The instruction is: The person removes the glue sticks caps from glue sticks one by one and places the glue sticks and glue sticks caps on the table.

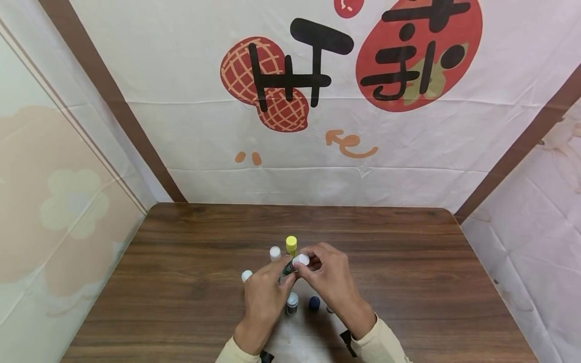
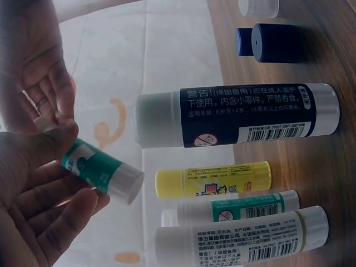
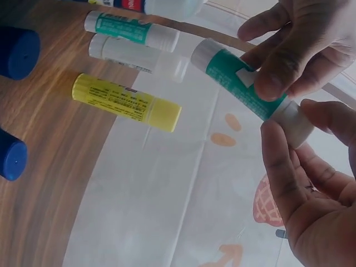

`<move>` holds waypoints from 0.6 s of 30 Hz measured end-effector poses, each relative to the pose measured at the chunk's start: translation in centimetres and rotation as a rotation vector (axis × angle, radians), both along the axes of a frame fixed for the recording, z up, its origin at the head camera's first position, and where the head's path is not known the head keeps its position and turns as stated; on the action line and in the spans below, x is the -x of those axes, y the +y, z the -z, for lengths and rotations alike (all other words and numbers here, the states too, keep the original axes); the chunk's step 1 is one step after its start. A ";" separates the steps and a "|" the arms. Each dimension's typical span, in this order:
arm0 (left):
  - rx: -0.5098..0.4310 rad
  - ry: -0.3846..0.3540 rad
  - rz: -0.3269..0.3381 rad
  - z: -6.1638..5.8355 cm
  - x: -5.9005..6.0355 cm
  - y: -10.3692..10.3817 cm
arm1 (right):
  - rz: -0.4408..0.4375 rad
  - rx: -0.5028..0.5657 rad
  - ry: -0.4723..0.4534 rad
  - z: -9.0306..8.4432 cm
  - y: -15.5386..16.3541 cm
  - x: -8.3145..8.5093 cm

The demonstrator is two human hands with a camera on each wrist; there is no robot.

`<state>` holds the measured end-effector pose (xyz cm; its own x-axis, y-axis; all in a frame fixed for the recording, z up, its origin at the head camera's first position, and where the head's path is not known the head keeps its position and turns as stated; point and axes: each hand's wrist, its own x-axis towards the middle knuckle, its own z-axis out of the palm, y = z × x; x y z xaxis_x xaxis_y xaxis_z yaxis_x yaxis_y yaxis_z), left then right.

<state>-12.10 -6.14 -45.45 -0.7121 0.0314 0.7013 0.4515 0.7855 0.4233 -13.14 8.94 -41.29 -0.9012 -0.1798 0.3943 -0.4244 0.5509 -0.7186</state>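
Note:
Both hands meet over the middle of the wooden table (image 1: 181,282), holding one green glue stick (image 1: 289,266) tilted in the air. My left hand (image 1: 280,279) grips its green body (image 2: 92,167). My right hand (image 1: 310,263) pinches the white cap (image 3: 293,122) at the stick's upper end between thumb and fingers. The stick's flat white base (image 2: 127,184) points away from the left palm. The cap sits on the stick.
Several other glue sticks stand on the table around the hands: a yellow one (image 1: 291,244), a white one (image 1: 275,253), another white one (image 1: 246,276), a grey-capped dark one (image 1: 292,302) and a dark blue one (image 1: 314,303). A printed cloth backdrop (image 1: 290,141) hangs behind.

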 end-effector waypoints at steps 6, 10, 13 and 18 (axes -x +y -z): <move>0.021 0.016 0.016 -0.3 0.3 0.2 | 0.031 0.011 -0.029 -0.5 0.0 -0.1; 0.040 0.034 0.033 -0.5 0.5 0.2 | 0.053 -0.053 0.001 -0.5 -0.1 0.0; 0.057 0.027 0.035 -0.5 0.5 0.3 | 0.064 -0.118 0.035 -0.4 0.0 0.1; 0.088 -0.025 0.024 -0.5 0.3 0.3 | 0.011 -0.162 0.046 -0.3 0.2 0.0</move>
<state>-12.35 -5.89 -44.95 -0.7280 0.1093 0.6768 0.4609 0.8089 0.3650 -13.16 9.13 -41.01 -0.8851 -0.2340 0.4022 -0.4480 0.6627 -0.6001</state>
